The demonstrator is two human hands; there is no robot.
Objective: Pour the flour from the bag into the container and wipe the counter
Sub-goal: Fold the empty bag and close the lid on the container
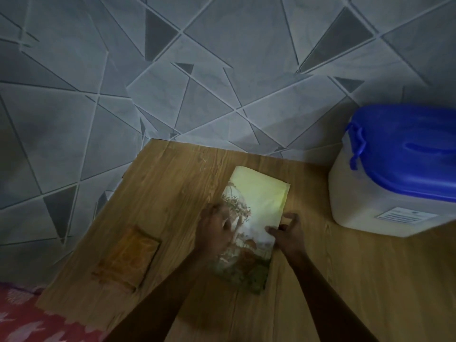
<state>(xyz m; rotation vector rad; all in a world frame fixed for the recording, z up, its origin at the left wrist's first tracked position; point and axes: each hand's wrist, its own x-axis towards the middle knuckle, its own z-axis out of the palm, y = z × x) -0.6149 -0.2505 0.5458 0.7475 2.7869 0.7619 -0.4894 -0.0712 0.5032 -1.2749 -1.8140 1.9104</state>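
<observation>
Flour bag (256, 206) flat on counter (345, 280) — left hand (214, 233) resting on it, right hand (287, 233) pinching its edge; lift upright, container (365, 206) lid (407, 149) shut.

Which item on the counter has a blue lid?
The white container at the right, lid shut. The flour bag under both hands and the orange cloth lie flat, lidless.

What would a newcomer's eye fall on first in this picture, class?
Probably the bright blue lid on the white container at the right edge of the wooden counter. Next, the pale yellow flour bag lying flat mid-counter, the left hand and right hand at its sides. A brownish cloth lies further left.
</observation>
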